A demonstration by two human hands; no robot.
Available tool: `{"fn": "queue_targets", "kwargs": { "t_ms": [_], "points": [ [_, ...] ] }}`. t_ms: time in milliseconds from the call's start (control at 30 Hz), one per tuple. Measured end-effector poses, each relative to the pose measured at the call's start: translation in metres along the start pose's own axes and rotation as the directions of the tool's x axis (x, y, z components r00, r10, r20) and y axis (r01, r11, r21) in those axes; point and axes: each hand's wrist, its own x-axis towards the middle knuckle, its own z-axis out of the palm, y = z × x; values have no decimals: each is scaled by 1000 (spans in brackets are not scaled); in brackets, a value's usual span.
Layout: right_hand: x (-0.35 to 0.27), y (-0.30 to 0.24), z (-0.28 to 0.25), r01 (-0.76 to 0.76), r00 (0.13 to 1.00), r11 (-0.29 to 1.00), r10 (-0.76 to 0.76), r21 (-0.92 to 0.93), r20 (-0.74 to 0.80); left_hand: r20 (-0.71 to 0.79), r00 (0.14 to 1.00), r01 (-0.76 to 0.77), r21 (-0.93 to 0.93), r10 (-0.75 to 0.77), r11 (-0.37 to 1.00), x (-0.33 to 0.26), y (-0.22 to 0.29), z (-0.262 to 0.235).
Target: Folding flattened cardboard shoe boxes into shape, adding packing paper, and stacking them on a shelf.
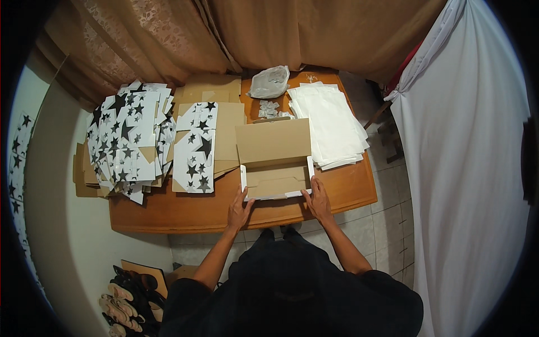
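Note:
An open cardboard box (275, 175), brown inside with white edges, sits near the table's front edge. Its lid (273, 141) stands raised at the back, and the inside shows no contents. My left hand (240, 209) grips the box's front left corner, thumb along the front wall. At the front right corner my right hand (318, 200) holds it the same way. Left of the box lies a flat white cardboard blank with black stars (195, 157), on top of plain brown cardboard (228, 137).
A large pile of star-printed blanks (126, 132) covers the table's left side. White paper sheets (328, 123) are stacked at the right. Behind the box are small packets (268, 108) and a clear plastic bag (269, 82). Shoes (120, 306) sit on a rack at lower left.

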Motion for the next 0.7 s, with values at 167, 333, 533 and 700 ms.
{"fn": "queue_targets", "kwargs": {
  "t_ms": [167, 333, 533, 700],
  "points": [
    [-1, 3, 18, 14, 995, 993, -26, -121, -92, -11, 998, -51, 277, 56, 959, 3, -3, 7],
    [-2, -4, 19, 42, 994, 981, -60, -191, -92, 14, 980, -167, 610, 200, 774, 6, 3, 14],
    [3, 3, 27, 82, 982, 982, -109, -173, -153, -14, 981, -179, 348, 196, 920, 11, -13, 20],
    [2, -7, 23, 112, 987, 985, -126, -134, -97, -21, 992, -109, 310, 121, 945, 10, -13, 9]
  ]
}}
